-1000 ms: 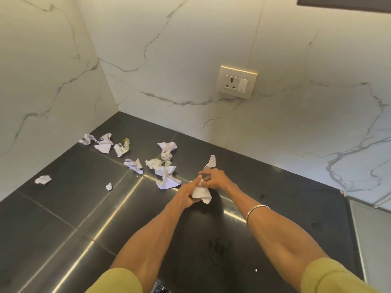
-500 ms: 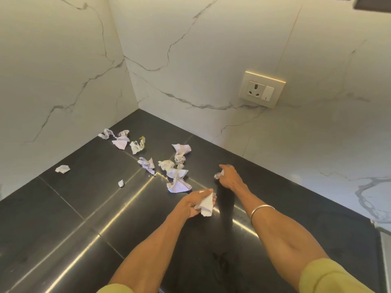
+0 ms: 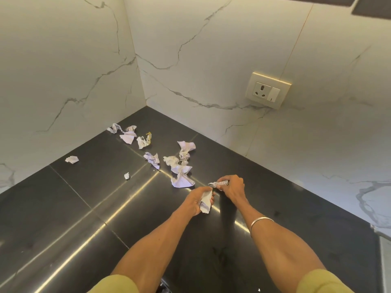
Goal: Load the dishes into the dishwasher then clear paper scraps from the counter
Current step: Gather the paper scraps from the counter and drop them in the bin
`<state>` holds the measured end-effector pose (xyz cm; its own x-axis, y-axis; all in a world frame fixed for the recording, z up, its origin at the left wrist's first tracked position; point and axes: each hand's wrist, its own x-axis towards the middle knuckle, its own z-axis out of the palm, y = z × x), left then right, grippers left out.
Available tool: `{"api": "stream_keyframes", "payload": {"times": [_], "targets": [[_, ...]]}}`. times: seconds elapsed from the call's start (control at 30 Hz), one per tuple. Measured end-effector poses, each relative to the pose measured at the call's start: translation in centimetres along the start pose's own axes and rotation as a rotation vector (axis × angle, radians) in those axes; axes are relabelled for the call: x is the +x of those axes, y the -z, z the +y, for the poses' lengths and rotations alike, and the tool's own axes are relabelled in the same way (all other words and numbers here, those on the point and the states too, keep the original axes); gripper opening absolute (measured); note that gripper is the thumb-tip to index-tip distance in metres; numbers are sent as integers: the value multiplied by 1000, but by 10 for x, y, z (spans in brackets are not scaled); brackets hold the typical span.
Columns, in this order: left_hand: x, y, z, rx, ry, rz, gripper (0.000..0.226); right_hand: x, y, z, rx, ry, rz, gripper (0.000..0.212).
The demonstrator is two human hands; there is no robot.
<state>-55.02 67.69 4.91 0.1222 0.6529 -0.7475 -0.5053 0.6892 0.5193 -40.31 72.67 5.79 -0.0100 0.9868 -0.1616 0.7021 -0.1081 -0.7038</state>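
Note:
My left hand [image 3: 195, 199] grips a crumpled white paper wad [image 3: 205, 203] just above the black counter [image 3: 84, 208]. My right hand [image 3: 231, 186] pinches a small twisted paper scrap [image 3: 219, 183] and holds it right beside the left hand. Several crumpled paper scraps [image 3: 179, 166] lie scattered on the counter beyond my hands, toward the corner. A small scrap [image 3: 72, 159] lies alone at the left, and a tiny one [image 3: 126, 176] sits nearer the middle. No dishes or dishwasher are in view.
White marble walls meet in a corner behind the counter. A wall socket [image 3: 267, 90] is on the back wall at the right. A light surface edge [image 3: 384, 250] shows at the far right of the counter.
My right hand reached out to a scrap behind, picked it up and brought it back beside the left hand. The left hand kept its wad. The view shifted left.

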Motion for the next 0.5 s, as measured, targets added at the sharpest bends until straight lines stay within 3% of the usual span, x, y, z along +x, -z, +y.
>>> {"api": "stream_keyframes", "payload": {"times": [0.23, 0.33, 0.5], "targets": [[-16, 15, -3, -20, -129, 202, 21, -17, 2, -21, 183, -28, -311, 16], [-29, 28, -8, -130, -162, 167, 32, -31, -4, -45, 196, -25, -449, 15], [-52, 56, -12, -356, -232, 30, 45, -53, -28, -79, 120, 50, -501, 14]]}}
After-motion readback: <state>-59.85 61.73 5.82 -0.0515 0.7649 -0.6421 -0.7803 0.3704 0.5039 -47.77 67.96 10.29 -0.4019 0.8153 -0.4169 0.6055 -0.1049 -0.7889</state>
